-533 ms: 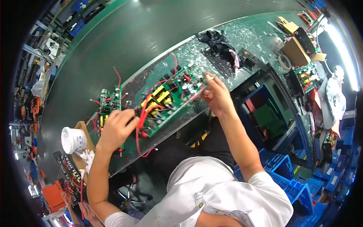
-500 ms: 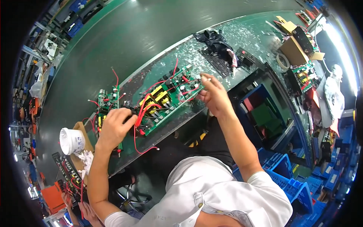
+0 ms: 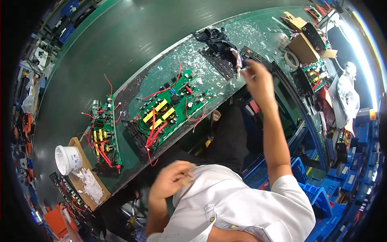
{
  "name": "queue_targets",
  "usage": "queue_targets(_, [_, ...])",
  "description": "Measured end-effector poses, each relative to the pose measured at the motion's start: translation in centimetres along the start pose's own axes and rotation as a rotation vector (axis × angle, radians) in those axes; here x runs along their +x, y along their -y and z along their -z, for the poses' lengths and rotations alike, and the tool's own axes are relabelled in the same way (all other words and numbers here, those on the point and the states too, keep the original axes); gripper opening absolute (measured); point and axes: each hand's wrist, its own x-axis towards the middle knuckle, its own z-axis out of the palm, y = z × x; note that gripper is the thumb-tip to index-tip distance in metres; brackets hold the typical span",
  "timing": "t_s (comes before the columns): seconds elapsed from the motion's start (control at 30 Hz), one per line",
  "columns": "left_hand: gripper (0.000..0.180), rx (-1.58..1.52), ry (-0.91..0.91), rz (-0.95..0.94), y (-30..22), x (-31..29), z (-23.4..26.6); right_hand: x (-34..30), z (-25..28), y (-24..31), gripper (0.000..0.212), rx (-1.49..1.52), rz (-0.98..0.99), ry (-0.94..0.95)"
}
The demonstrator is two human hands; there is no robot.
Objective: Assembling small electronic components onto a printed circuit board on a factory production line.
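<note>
A green circuit board [image 3: 179, 101] with yellow transformers and red wires lies on the bench, and neither hand touches it. My left hand [image 3: 173, 179] hovers before my white shirt at the bench's near side, its bent fingers blurred by motion. Further right, my right hand [image 3: 260, 82] is raised beside a white and red tube [image 3: 237, 60] with a pointed nozzle. Its fingers are curled and smeared, so whether they touch the tube does not show. A second, smaller circuit board [image 3: 105, 133], also with red wires, lies to the left.
A white tub [image 3: 67, 160] stands by a cardboard tray [image 3: 90, 187] smeared with white paste. Black cloth [image 3: 217, 40] lies behind the tube. A tape roll [image 3: 291, 59] and cardboard box [image 3: 304, 49] sit at the far right. Blue crates [image 3: 316, 197] are low on the right.
Both hands have left the large circuit board. My left hand has drawn back toward my body; my right hand has moved right, up to the tube.
</note>
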Motion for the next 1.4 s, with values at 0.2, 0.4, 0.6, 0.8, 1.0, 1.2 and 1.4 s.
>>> queue_targets(0.2, [0.032, 0.238, -0.036, 0.072, 8.0, -1.5, -3.2, 4.8, 2.0, -8.8, 0.054, -0.539, 0.025, 0.264])
queue_targets(0.4, [0.030, 0.217, -0.186, 0.061, 8.1, -1.5, -3.7, 7.3, 2.3, -9.7, 0.051, -0.497, -0.011, 0.403])
queue_targets(0.6, [0.029, 1.039, -0.887, -0.510, 0.9, 3.7, 1.0, 6.5, 2.8, -9.1, 0.028, -0.207, -0.087, -0.060])
queue_targets(0.8, [0.031, 1.131, -0.848, -0.344, -3.7, 3.6, 2.1, 0.7, 1.5, -2.4, 0.030, 0.905, -0.337, 0.108])
queue_targets(1.0, [0.028, 0.297, -0.483, -0.479, -6.9, 9.1, 2.7, -2.6, -3.3, 1.9, 0.037, 1.538, -0.514, 0.299])
queue_targets(1.2, [0.053, 0.092, -0.184, -0.292, -7.4, 18.1, 2.3, -2.5, -5.7, 6.1, 0.040, 1.717, -0.609, 0.346])
queue_targets(1.4, [0.044, 0.898, -0.473, -0.344, -9.5, 22.7, 5.9, -1.6, -4.7, 4.1, 0.056, 1.598, -0.499, 0.127])
